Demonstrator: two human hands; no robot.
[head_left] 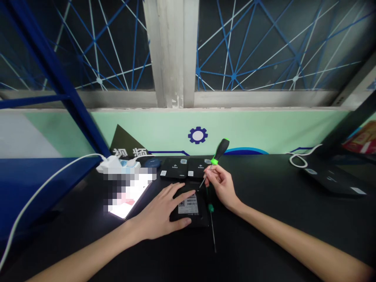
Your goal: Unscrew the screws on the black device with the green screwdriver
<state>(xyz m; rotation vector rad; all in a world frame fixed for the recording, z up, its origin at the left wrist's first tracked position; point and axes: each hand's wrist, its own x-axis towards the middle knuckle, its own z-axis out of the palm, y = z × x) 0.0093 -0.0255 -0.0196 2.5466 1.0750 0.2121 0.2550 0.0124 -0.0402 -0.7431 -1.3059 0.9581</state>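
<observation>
My right hand (222, 185) pinches the shaft of a screwdriver (221, 150) with a black and bright green handle. The handle points up and away, and the tip comes down at the far right corner of a flat black box (202, 219). A white printed label (188, 204) is on the upper face of that box. Across its left part lies my left hand (164, 209), fingers spread, holding it from above. A second screwdriver (211, 209), with a dark green handle, rests on the table just right of the box, its shaft toward me. My right hand partly hides its handle.
Two similar black boxes (174, 167) lie side by side behind the work. A lit phone (132, 196) and a white power strip (119, 166) are on the left, with a dark blue mouse (152, 162) nearby. At right sit another black device (335, 182) and a white cable (298, 159).
</observation>
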